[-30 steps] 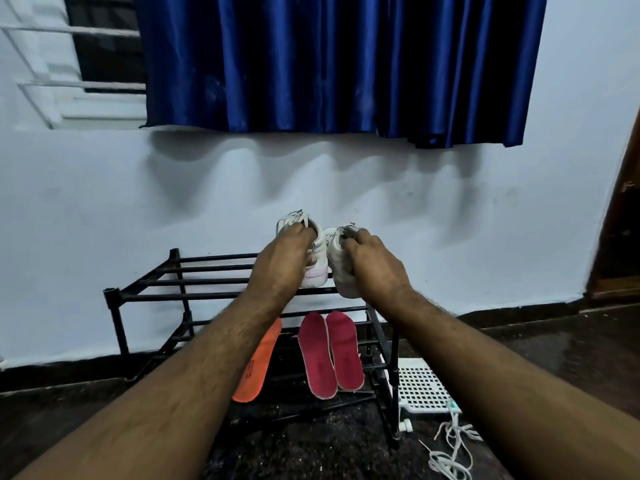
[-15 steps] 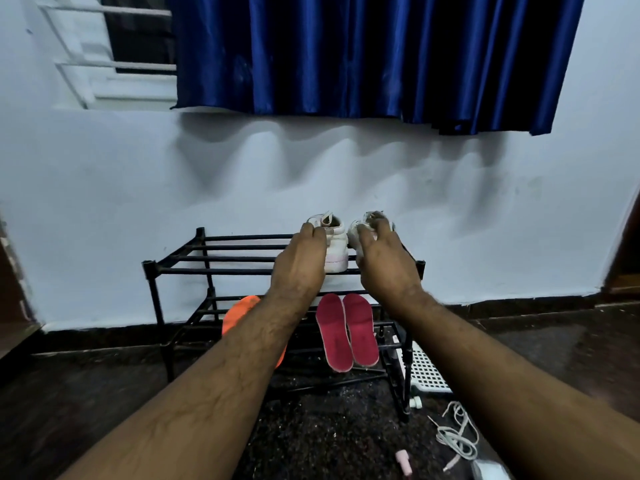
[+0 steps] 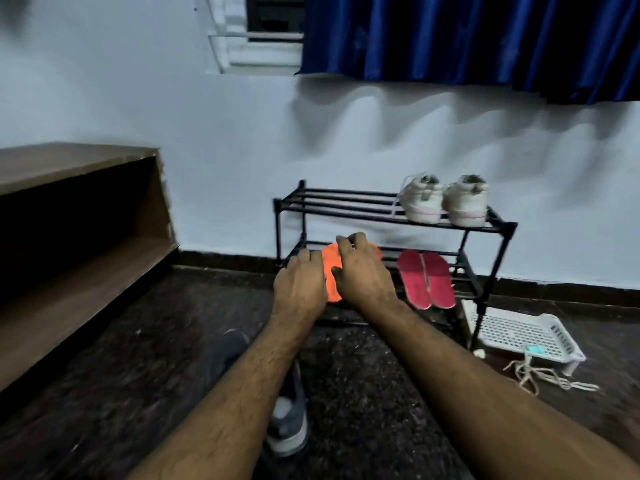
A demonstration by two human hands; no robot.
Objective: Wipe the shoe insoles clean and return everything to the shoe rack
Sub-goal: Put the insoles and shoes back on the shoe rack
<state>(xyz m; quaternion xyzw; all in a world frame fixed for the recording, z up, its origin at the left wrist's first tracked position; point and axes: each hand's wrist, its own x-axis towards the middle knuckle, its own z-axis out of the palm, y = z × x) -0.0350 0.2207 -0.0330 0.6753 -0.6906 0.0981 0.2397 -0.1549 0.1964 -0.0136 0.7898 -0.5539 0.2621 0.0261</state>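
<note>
Head | orange insoles (image 3: 330,278) under left hand (image 3: 301,284), right hand (image 3: 363,271)

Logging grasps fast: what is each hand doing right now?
Left hand: fingers laid at the orange insole; grip cannot be told.
Right hand: fingers over the orange insole, thumb at its edge; grip cannot be told.

rack (image 3: 388,216) stands far against your wall | top tier right: shoe pair (image 3: 445,202) | lower tier right: two insoles (image 3: 426,279) side by side | lower tier left: insoles (image 3: 330,271) under your left hand (image 3: 302,285) and right hand (image 3: 363,275) | basket (image 3: 519,336) on floor right of rack, laces (image 3: 543,375) nearer | shoe (image 3: 289,420) near, under your left arm | shelf unit (image 3: 76,237) left
</note>
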